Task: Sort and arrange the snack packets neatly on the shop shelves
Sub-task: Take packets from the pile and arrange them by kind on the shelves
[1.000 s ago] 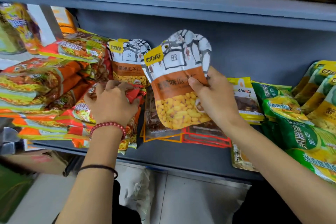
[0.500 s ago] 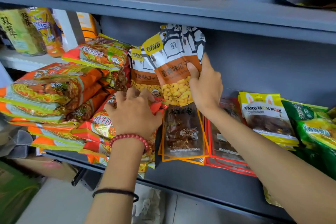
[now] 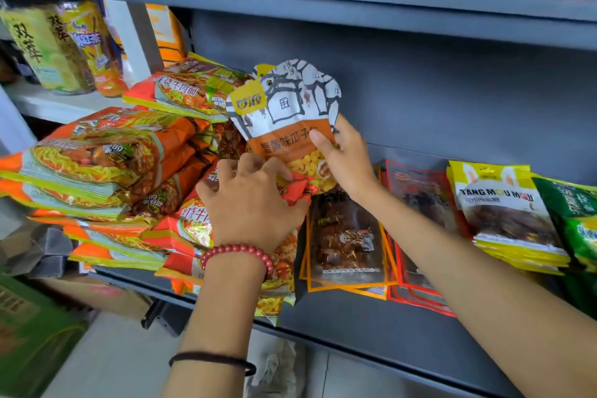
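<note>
1. The seed packet (image 3: 284,113) stands upright at the far part of the middle shelf (image 3: 355,323), between the noodle pile and the dark pouches. Its long axis is nearly vertical, its top leans a little to the left, and its printed face looks toward the camera.
2. The right hand (image 3: 345,158) grips the packet's right edge, with the thumb on the front.
3. The left hand (image 3: 252,203) has bent fingers on a red noodle packet (image 3: 193,223) and holds its crumpled end.
4. On the left lies a pile of orange noodle packets (image 3: 106,158), just beside the seed packet. On the right lie dark pouches (image 3: 345,236), then yellow packets (image 3: 504,213) and green packets (image 3: 578,220).
5. The left hand and the red packet hide the lower end of the seed packet. The goods on the upper shelf (image 3: 323,3) are cut off and blurred.
</note>
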